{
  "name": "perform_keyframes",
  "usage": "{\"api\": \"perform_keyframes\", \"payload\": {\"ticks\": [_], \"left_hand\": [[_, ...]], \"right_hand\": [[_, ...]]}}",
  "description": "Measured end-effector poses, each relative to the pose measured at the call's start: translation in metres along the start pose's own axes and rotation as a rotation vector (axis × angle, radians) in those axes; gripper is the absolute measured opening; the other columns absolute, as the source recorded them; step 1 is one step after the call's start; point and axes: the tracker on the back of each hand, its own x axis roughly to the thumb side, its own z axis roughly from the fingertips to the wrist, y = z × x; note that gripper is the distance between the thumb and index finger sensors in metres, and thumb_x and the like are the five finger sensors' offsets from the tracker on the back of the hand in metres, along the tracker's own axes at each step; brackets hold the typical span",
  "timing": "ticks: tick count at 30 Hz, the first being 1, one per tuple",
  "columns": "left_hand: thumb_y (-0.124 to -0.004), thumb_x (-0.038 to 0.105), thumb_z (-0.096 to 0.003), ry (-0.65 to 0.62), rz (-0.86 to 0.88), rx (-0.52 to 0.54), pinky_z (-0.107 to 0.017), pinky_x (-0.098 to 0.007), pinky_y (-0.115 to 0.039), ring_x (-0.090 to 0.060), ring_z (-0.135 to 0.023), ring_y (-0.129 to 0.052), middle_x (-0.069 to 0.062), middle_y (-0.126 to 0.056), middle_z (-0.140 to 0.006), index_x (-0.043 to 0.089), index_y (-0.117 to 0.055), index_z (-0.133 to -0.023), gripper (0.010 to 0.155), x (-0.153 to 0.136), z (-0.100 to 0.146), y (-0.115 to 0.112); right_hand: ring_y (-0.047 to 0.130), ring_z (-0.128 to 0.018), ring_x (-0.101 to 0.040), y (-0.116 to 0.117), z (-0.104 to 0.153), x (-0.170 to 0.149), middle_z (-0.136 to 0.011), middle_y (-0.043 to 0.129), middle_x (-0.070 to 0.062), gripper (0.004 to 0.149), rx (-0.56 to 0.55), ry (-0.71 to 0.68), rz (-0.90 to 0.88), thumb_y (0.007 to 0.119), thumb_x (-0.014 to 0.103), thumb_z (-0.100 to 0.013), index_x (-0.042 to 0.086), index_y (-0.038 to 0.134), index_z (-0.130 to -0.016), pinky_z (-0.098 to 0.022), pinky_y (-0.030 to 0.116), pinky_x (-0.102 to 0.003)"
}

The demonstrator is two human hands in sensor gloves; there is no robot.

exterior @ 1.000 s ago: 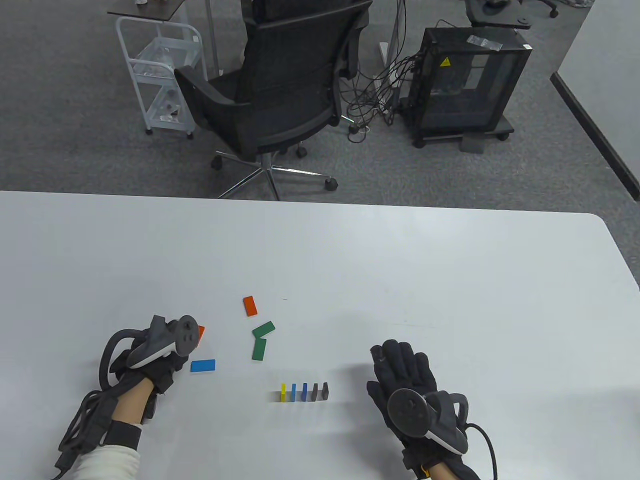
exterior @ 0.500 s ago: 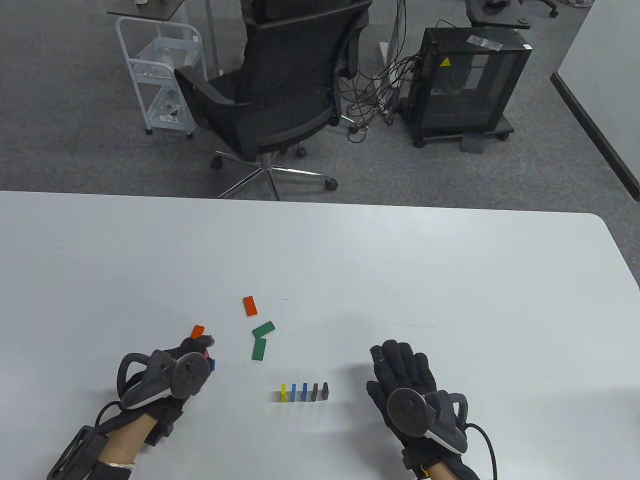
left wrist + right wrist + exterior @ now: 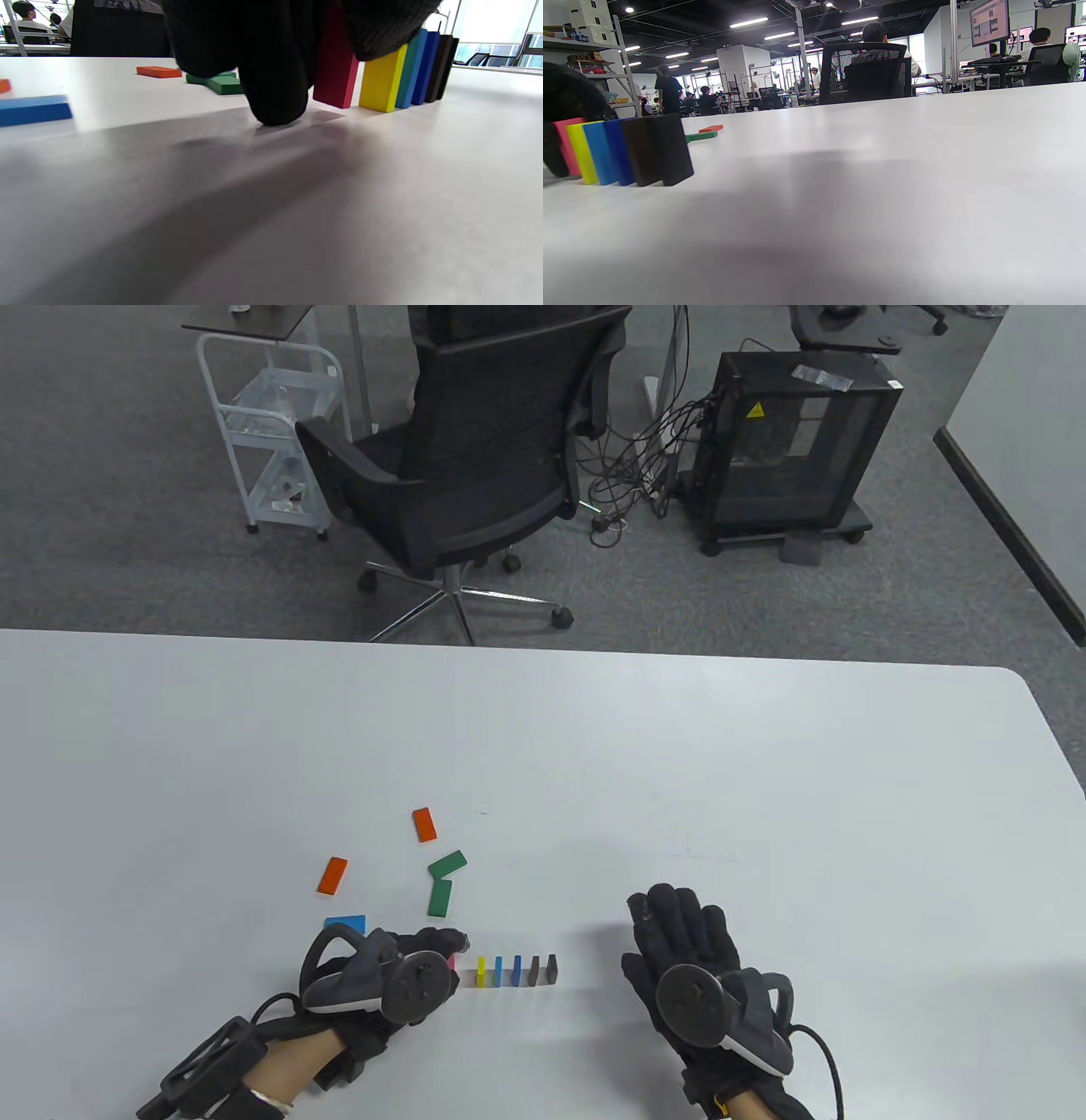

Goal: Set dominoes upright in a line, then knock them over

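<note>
A short row of upright dominoes (image 3: 516,971) stands near the table's front: yellow (image 3: 379,82), two blue, two black (image 3: 657,148). My left hand (image 3: 437,943) pinches a pink-red domino (image 3: 335,63) upright at the row's left end, just beside the yellow one. In the right wrist view the pink domino (image 3: 562,144) shows at the far left. My right hand (image 3: 679,920) rests flat on the table to the right of the row, fingers straight, holding nothing. Loose dominoes lie flat behind: two orange (image 3: 423,824), two green (image 3: 441,897), one blue (image 3: 345,924).
The white table (image 3: 764,780) stretches wide to the right and back. Beyond its far edge stand a black office chair (image 3: 475,458), a white cart (image 3: 271,432) and a black cabinet (image 3: 797,441). People sit at desks in the background.
My left hand picked up a pink-red domino near the flat orange and blue ones and carried it right to the row's left end. The right hand has not moved.
</note>
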Motion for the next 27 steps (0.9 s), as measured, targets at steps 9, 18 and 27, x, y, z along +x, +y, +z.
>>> {"api": "perform_keyframes", "payload": {"ticks": [9, 18, 27], "left_hand": [[-0.072, 0.04, -0.0655, -0.017, 0.019, -0.025, -0.068, -0.04, -0.08, -0.018, -0.074, -0.101, -0.013, -0.09, -0.099, 0.008, -0.068, -0.109, 0.054, 0.0037, -0.0043, -0.0011], [-0.072, 0.041, -0.0655, -0.021, 0.018, -0.035, -0.07, -0.041, -0.077, -0.018, -0.075, -0.099, -0.013, -0.089, -0.1, 0.007, -0.065, -0.111, 0.058, 0.0048, -0.0038, -0.0011], [-0.072, 0.042, -0.0657, -0.02, 0.016, -0.038, -0.071, -0.041, -0.077, -0.018, -0.075, -0.099, -0.013, -0.088, -0.101, 0.007, -0.062, -0.113, 0.06, 0.0048, -0.0033, -0.0011]], "right_hand": [[0.038, -0.111, -0.037, 0.0006, 0.0002, 0.0003, -0.12, 0.035, -0.013, 0.066, 0.01, 0.001, -0.002, 0.048, 0.047, -0.059, 0.016, 0.045, -0.116, -0.081, 0.027, -0.05], [0.039, -0.111, -0.038, 0.0014, 0.0002, 0.001, -0.12, 0.036, -0.014, 0.066, 0.026, 0.0, -0.006, 0.048, 0.047, -0.059, 0.016, 0.045, -0.116, -0.081, 0.027, -0.051], [0.039, -0.111, -0.038, 0.0019, 0.0, 0.0013, -0.12, 0.035, -0.014, 0.066, 0.031, -0.001, -0.008, 0.048, 0.047, -0.059, 0.015, 0.045, -0.116, -0.081, 0.027, -0.051]]}}
